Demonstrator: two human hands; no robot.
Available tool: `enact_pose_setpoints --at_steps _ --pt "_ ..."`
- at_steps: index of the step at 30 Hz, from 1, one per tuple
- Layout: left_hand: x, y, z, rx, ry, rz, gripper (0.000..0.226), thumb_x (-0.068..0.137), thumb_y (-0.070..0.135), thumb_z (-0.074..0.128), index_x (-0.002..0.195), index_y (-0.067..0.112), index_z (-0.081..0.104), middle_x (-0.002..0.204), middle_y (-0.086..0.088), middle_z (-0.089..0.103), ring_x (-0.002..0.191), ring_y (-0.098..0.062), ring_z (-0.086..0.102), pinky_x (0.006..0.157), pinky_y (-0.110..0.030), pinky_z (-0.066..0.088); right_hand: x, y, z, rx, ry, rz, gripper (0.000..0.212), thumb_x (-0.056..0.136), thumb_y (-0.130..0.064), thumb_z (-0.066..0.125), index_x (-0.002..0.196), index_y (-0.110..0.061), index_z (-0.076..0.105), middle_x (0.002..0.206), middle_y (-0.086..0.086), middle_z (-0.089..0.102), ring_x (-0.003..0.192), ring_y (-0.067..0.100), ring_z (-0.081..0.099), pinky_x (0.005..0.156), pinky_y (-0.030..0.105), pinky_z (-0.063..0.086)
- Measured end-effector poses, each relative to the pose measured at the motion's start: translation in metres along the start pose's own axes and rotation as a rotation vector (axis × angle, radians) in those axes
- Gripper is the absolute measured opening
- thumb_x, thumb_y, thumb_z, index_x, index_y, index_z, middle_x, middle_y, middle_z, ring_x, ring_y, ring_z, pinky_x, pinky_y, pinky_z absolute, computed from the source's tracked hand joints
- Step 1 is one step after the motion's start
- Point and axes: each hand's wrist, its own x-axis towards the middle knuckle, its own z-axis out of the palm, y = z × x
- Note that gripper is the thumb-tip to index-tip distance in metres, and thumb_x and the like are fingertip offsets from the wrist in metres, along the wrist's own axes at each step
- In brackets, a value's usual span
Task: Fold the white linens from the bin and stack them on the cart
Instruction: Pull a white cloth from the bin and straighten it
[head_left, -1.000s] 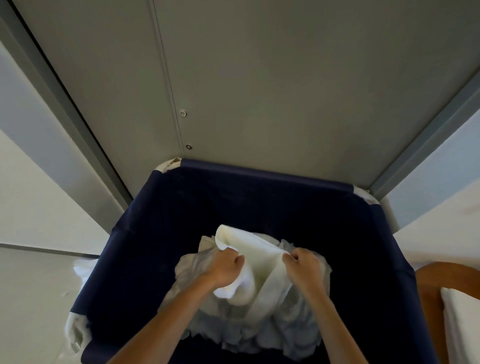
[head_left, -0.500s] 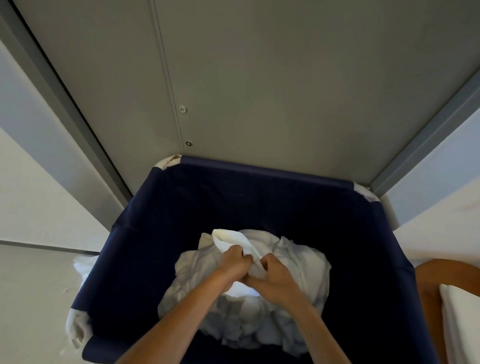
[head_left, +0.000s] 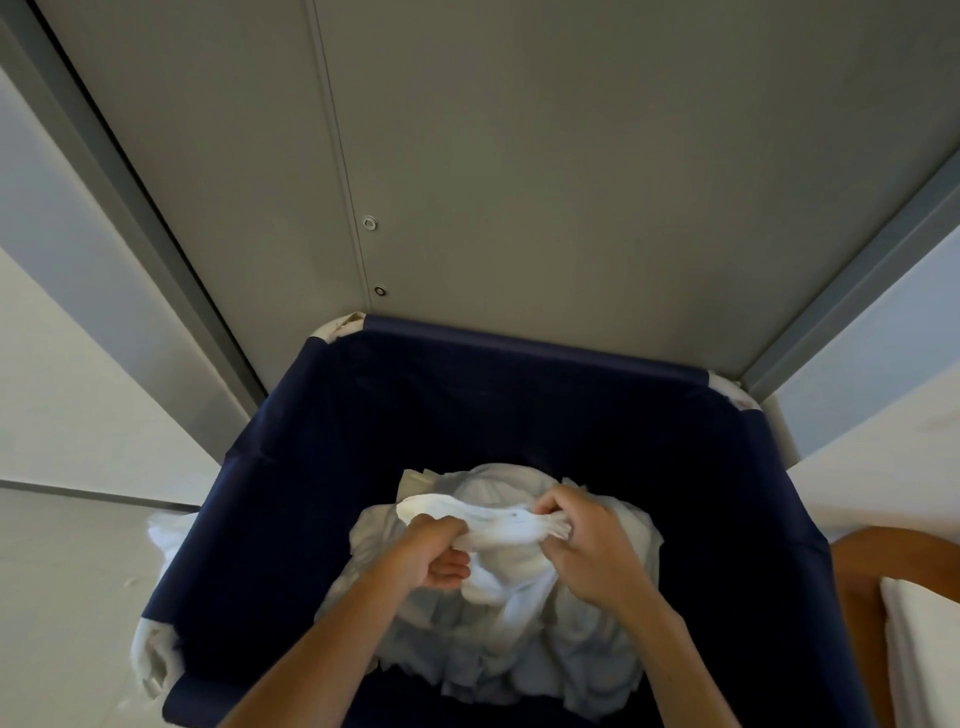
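Together the left hand (head_left: 430, 552) and right hand (head_left: 595, 553) clench one white linen (head_left: 501, 526) above the heap (head_left: 467, 649) inside one navy bin (head_left: 363, 415)

Your left hand (head_left: 431, 553) and your right hand (head_left: 589, 551) both grip one white linen (head_left: 501, 525), which is bunched into a short twisted band between them. You hold it just above the crumpled pile of linens (head_left: 519, 660) lying in the navy fabric bin (head_left: 311, 483). The fingers of both hands curl round the cloth. The bin stands against a grey panelled wall (head_left: 571, 156). At your far right, a brown wooden surface (head_left: 857, 597) carries flat white cloth (head_left: 924, 654), cut off by the frame edge.
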Motion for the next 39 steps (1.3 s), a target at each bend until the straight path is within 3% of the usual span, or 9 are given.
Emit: enact_pose_setpoints --at_steps 2,7,12,17,23,30,33,37,39 --pt "0.005 -0.006 -0.007 0.017 0.047 -0.008 0.022 0.095 0.017 0.053 0.102 -0.003 0.059 0.07 -0.014 0.065 0.062 -0.024 0.066 0.051 -0.031 0.053 -0.002 -0.006 -0.013 0.037 0.025 -0.026 0.038 0.075 0.007 0.059 0.08 -0.03 0.057 0.08 -0.023 0.06 0.072 0.004 0.057 0.058 0.014 0.04" --pt "0.011 -0.018 -0.025 0.11 0.154 -0.038 0.005 0.09 0.004 0.05 0.087 0.002 0.054 0.068 -0.015 0.061 0.057 -0.023 0.059 0.053 -0.028 0.052 -0.009 -0.017 -0.045 0.161 0.07 -0.112 0.037 0.073 0.015 0.059 0.081 -0.021 0.062 0.075 -0.004 0.061 0.063 0.018 0.054 0.054 0.026 0.041" --pt "0.014 -0.027 -0.039 0.109 0.184 0.024 0.01 0.094 0.012 0.051 0.099 0.005 0.056 0.065 -0.014 0.063 0.047 -0.021 0.058 0.043 -0.024 0.044 -0.013 -0.021 -0.063 0.203 0.071 -0.203 0.039 0.071 0.021 0.057 0.083 -0.016 0.063 0.079 -0.007 0.06 0.067 0.015 0.054 0.059 0.017 0.042" --pt "0.004 -0.008 -0.048 -0.024 0.305 0.305 0.027 0.096 0.007 0.039 0.096 0.02 0.064 0.081 -0.017 0.071 0.058 -0.026 0.069 0.044 -0.027 0.049 -0.011 -0.006 -0.063 0.194 0.188 -0.093 0.039 0.075 0.016 0.058 0.08 -0.022 0.062 0.08 -0.003 0.063 0.068 0.017 0.057 0.059 0.022 0.045" --pt "-0.022 0.037 -0.064 -0.014 0.404 0.552 0.034 0.092 0.001 0.037 0.09 0.017 0.067 0.083 -0.013 0.071 0.074 -0.027 0.07 0.072 -0.044 0.06 -0.007 0.011 -0.073 0.086 0.409 0.041 0.034 0.082 0.008 0.059 0.085 -0.026 0.06 0.087 -0.009 0.063 0.08 0.001 0.058 0.063 0.011 0.045" --pt "-0.086 0.112 -0.061 -0.082 0.536 1.025 0.032 0.089 0.007 0.044 0.089 0.028 0.069 0.083 0.016 0.068 0.083 -0.014 0.065 0.074 -0.021 0.051 0.009 -0.005 -0.105 0.067 0.734 0.063 0.022 0.089 0.0 0.052 0.096 -0.02 0.06 0.086 -0.022 0.055 0.078 -0.015 0.051 0.062 -0.001 0.035" --pt "-0.113 0.131 -0.059 -0.078 0.636 1.123 0.028 0.091 0.01 0.045 0.095 0.025 0.068 0.083 0.018 0.066 0.079 0.001 0.06 0.065 -0.006 0.041 0.02 -0.016 -0.12 0.062 0.807 0.056 0.015 0.092 -0.006 0.051 0.098 -0.018 0.057 0.079 -0.021 0.051 0.07 -0.003 0.049 0.059 0.005 0.034" --pt "-0.137 0.143 -0.064 -0.088 0.694 1.241 0.026 0.092 0.012 0.046 0.099 0.023 0.068 0.084 0.018 0.065 0.072 0.002 0.057 0.071 -0.023 0.049 0.029 -0.026 -0.128 0.071 0.87 0.001 0.014 0.092 -0.006 0.053 0.1 -0.016 0.057 0.078 -0.02 0.05 0.069 -0.01 0.05 0.057 0.003 0.034" --pt "-0.147 0.148 -0.067 -0.092 0.725 1.278 0.027 0.092 0.011 0.045 0.1 0.022 0.068 0.084 0.017 0.065 0.07 0.0 0.055 0.067 -0.023 0.047 0.03 -0.03 -0.128 0.087 0.865 -0.028 0.015 0.091 -0.004 0.052 0.101 -0.015 0.057 0.079 -0.02 0.051 0.07 -0.014 0.05 0.057 0.004 0.034"
